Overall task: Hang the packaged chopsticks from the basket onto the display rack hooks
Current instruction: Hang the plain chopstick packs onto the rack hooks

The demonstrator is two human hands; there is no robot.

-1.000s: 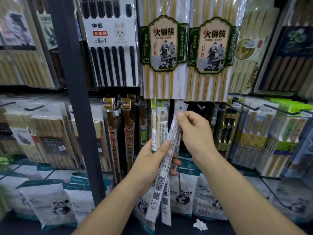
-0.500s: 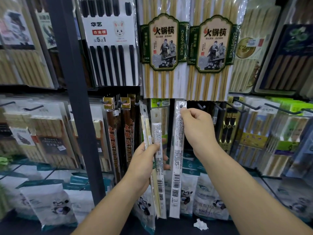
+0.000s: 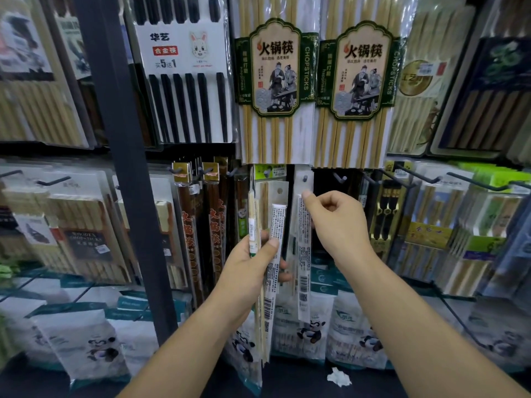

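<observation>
My left hand [image 3: 248, 268] grips a small bundle of slim packaged chopsticks [image 3: 273, 225], held upright, their white labels with barcodes facing me. My right hand [image 3: 334, 222] pinches the upper part of a single slim chopstick package [image 3: 304, 262]. That package's hang hole sits on a rack hook [image 3: 305, 177] just above my fingertips. An empty hook [image 3: 342, 177] juts out to the right of it. The basket is out of view.
A dark vertical rack post [image 3: 126, 168] stands left of my hands. Large hotpot chopstick packs [image 3: 275, 81] hang above. Long bare hooks [image 3: 416, 176] stick out at the right. Panda-printed bags [image 3: 310, 326] fill the row below.
My right hand lifted one package out of the bundle, moved it up and right, and its hole now sits on the hook. My left hand turned the bundle upright.
</observation>
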